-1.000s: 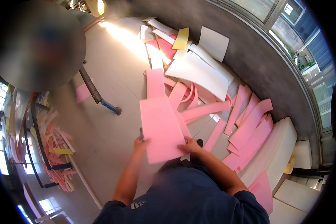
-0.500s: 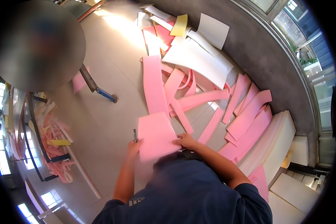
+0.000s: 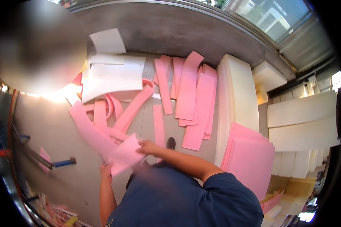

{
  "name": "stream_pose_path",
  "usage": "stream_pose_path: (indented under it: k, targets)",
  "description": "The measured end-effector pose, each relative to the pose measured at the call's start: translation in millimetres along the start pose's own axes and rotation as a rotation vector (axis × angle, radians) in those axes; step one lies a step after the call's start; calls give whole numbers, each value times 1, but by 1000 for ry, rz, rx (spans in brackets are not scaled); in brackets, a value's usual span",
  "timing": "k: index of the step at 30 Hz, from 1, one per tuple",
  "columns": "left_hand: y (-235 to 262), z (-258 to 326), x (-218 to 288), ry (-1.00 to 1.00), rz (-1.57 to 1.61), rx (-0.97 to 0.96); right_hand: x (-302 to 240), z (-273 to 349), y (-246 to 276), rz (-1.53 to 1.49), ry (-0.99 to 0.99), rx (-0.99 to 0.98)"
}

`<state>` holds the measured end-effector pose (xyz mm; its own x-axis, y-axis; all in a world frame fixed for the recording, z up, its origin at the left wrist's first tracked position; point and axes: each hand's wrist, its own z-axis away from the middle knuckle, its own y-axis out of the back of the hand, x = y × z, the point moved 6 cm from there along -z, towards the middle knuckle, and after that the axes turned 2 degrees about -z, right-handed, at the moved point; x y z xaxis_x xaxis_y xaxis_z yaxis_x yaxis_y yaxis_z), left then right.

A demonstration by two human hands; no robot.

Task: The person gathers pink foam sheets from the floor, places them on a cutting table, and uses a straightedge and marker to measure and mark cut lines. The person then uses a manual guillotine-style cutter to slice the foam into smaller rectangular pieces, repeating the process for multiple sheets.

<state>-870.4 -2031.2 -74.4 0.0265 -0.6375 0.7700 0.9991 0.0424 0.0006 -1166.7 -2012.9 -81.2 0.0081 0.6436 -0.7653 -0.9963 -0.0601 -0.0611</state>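
Observation:
A pink foam sheet (image 3: 125,154) is held in front of my body, tilted, between both hands. My right hand (image 3: 148,148) pinches its right edge. My left hand (image 3: 106,172) is closed on its lower left edge, with a slim dark tool (image 3: 104,164) standing up from the same hand; its kind is too small to tell. Just beyond the sheet, a long pink foam strip (image 3: 88,123) lies on the floor, its near end covered by the sheet. More pink strips (image 3: 130,108) cross one another behind it.
White foam sheets (image 3: 113,77) lie by the grey wall. Pink strips (image 3: 189,89) are piled to their right, beside a tall cream foam stack (image 3: 240,90). A stack of pink sheets (image 3: 250,162) stands by my right elbow. A blue-ended metal leg (image 3: 64,162) is at left.
My view has turned to the right, so the floor pieces appear further left and the pink stack has come into view. The held sheet is now more tilted, still in both hands.

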Motion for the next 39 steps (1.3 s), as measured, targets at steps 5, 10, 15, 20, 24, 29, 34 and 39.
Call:
stream_pose_path:
  k: [5, 10, 15, 20, 24, 29, 34, 39]
  targets:
    - [-115, 4, 78, -219, -163, -77, -24, 24, 96, -133, 101, 6]
    - [-177, -6, 110, -358, -271, -114, -13, 27, 150, -160, 83, 99]
    - [-170, -56, 88, -295, -474, -50, 33, 28, 183, -30, 59, 181]
    - [-101, -92, 22, -13, -648, 182, 95, 67, 231, 202, -105, 309]
    - [-69, -74, -30, 14, -488, 135, 205, 95, 265, 229, -278, 555]
    - [4, -17, -71, 166, -583, 50, 297, 114, 248, 525, -373, 556]
    - [143, -5, -132, 190, -605, 173, 251, 84, 161, 422, -381, 477]
    - [211, -10, -157, 188, -620, 150, 130, 55, 86, 433, -128, 411]
